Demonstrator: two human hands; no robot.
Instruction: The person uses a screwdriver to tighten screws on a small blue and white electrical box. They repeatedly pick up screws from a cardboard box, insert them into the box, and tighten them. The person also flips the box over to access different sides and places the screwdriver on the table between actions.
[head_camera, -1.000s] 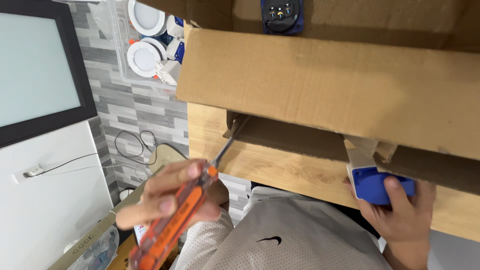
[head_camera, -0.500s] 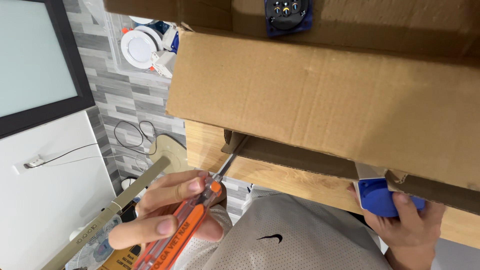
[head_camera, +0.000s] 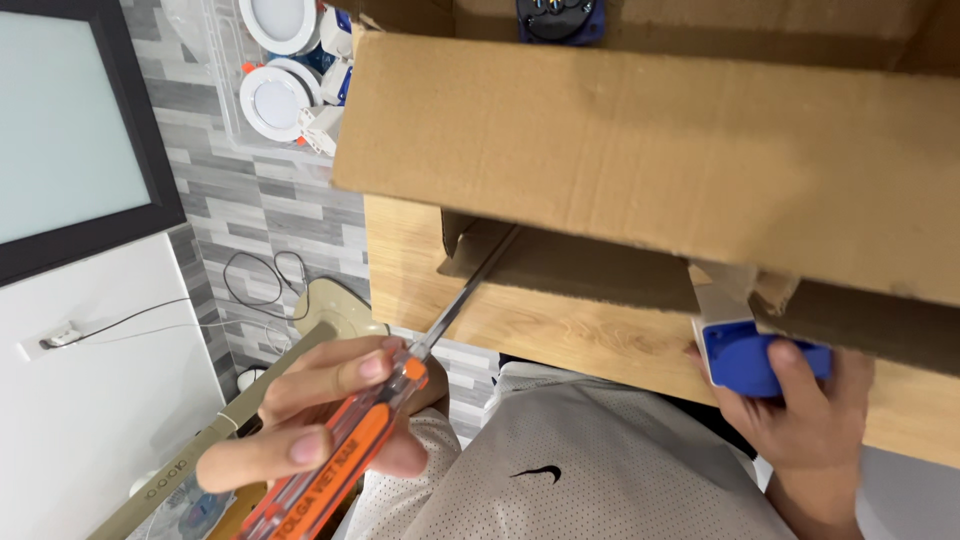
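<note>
- One orange screwdriver (head_camera: 340, 460)
- One cardboard box (head_camera: 650, 150)
- Two blue sockets (head_camera: 750, 355), (head_camera: 560, 18)
- Two round white lamps (head_camera: 275, 100), (head_camera: 280, 20)
- Two hands (head_camera: 320, 420), (head_camera: 810, 420)

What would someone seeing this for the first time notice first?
Most likely the big brown cardboard box filling the top of the view, resting on a wooden table. Next, the orange-handled screwdriver gripped in the left hand at lower left, its metal shaft running up under the box. At right, the right hand holds a blue plastic part at the table's edge.
</note>
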